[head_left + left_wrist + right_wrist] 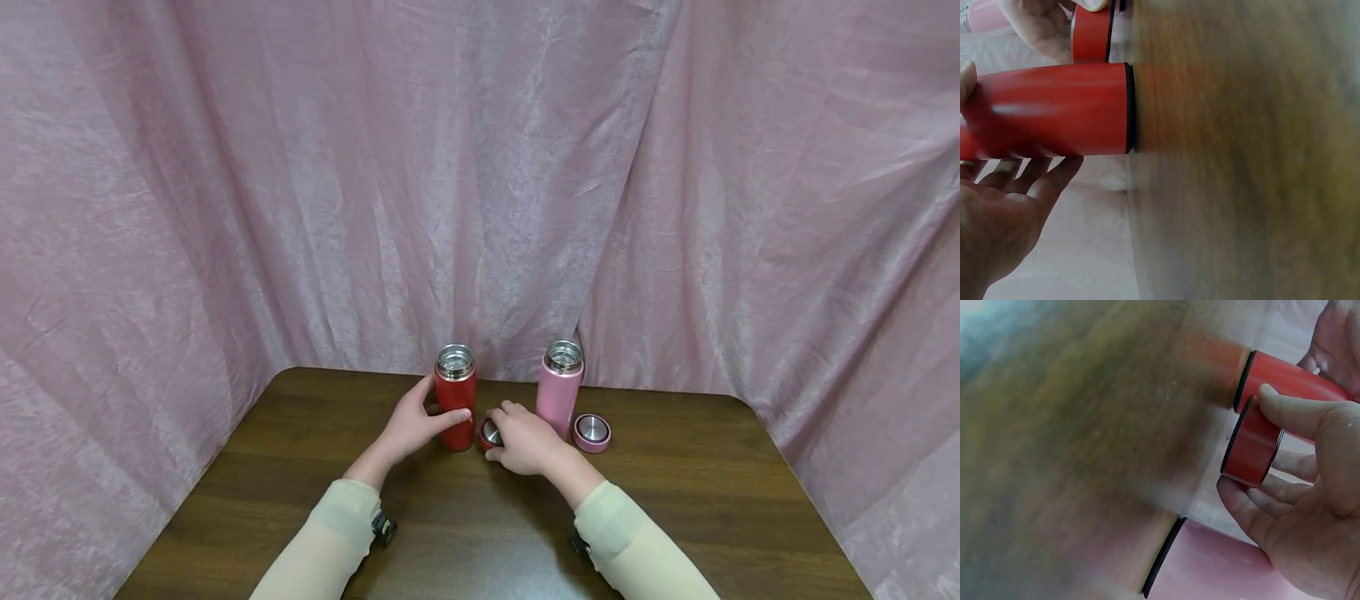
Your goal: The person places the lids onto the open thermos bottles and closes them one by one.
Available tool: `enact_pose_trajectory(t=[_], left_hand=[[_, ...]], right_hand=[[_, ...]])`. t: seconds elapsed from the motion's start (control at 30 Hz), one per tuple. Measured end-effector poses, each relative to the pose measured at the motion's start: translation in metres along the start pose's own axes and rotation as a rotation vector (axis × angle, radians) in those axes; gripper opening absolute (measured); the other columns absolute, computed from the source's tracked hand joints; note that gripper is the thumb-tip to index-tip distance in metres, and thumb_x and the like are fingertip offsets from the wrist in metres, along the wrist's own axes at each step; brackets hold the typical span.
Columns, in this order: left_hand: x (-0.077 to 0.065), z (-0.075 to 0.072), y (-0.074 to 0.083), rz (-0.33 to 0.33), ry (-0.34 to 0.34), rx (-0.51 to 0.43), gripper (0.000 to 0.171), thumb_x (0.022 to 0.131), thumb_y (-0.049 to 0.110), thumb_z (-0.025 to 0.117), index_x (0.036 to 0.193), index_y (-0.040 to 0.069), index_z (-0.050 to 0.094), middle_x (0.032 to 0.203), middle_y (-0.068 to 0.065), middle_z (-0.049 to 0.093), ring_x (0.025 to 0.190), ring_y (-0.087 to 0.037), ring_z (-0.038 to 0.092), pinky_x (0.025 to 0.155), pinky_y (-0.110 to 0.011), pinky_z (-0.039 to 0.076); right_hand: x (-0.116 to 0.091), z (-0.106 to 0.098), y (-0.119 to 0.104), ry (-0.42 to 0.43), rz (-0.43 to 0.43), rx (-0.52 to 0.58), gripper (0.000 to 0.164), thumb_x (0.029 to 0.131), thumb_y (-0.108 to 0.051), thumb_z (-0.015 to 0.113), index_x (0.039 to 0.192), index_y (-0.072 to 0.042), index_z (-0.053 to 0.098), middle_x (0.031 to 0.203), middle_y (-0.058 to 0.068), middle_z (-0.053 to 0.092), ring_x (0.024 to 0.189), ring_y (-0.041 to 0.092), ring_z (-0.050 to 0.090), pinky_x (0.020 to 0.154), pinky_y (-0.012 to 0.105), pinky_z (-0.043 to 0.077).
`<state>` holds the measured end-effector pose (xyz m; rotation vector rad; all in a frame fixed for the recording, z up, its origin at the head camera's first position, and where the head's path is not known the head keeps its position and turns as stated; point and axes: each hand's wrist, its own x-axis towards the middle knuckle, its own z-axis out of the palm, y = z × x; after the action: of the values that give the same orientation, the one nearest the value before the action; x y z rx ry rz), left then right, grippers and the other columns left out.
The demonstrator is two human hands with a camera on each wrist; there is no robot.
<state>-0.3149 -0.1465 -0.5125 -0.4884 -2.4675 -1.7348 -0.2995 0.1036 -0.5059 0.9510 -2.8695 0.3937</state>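
An uncapped red thermos bottle (456, 412) stands upright on the table, its steel mouth showing. My left hand (411, 421) holds its side, the thumb across the front and the fingers (1054, 181) along the other side. Just right of it, my right hand (528, 440) grips the red lid (1252, 442) between thumb and fingers, steel top facing up. Whether the lid touches the table I cannot tell. A pink thermos bottle (558, 396), also uncapped, stands behind the right hand, which hides part of it. Beside that bottle lies a pink lid (592, 433), steel disc upward.
The brown wooden table (300, 467) has rounded far corners. A pink velvet curtain (375, 208) hangs behind it and along both sides. Both bottles stand near the table's far edge.
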Motion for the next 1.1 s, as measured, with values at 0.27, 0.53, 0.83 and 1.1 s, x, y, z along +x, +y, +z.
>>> enact_pose_trajectory(t=[0.27,0.53,0.83,1.1], left_hand=[[-0.008,0.004,0.004,0.023,-0.020,-0.019,0.069,0.088,0.035,0.098,0.147,0.021,0.065,0.142,0.000,0.071,0.129,-0.024,0.070,0.109,-0.051,0.059],[-0.017,0.005,0.016,0.033,-0.045,-0.001,0.069,0.089,0.036,0.097,0.149,0.023,0.065,0.141,0.003,0.071,0.129,-0.025,0.069,0.109,-0.056,0.057],[-0.026,0.012,0.028,0.073,-0.090,-0.004,0.062,0.090,0.034,0.097,0.144,0.026,0.067,0.134,0.007,0.074,0.124,-0.023,0.071,0.106,-0.056,0.058],[-0.037,0.021,0.038,0.089,-0.153,-0.016,0.063,0.090,0.033,0.096,0.145,0.024,0.066,0.135,0.005,0.074,0.123,-0.024,0.072,0.101,-0.050,0.060]], right_hand=[[-0.012,-0.007,0.003,0.026,-0.048,0.023,0.062,0.089,-0.030,0.095,0.137,0.001,0.069,0.120,0.011,0.069,0.114,0.030,0.068,0.102,0.045,0.059],[-0.025,-0.019,0.006,0.052,-0.085,0.081,0.060,0.088,-0.027,0.096,0.134,0.000,0.070,0.118,0.009,0.069,0.111,0.026,0.068,0.101,0.044,0.059],[-0.044,-0.031,0.009,0.078,-0.079,0.096,0.063,0.088,-0.028,0.097,0.138,-0.001,0.069,0.124,0.006,0.069,0.114,0.023,0.068,0.102,0.044,0.059],[-0.060,-0.039,0.012,0.094,-0.082,0.091,0.064,0.087,-0.027,0.097,0.138,0.000,0.069,0.125,0.009,0.069,0.114,0.026,0.071,0.103,0.048,0.059]])
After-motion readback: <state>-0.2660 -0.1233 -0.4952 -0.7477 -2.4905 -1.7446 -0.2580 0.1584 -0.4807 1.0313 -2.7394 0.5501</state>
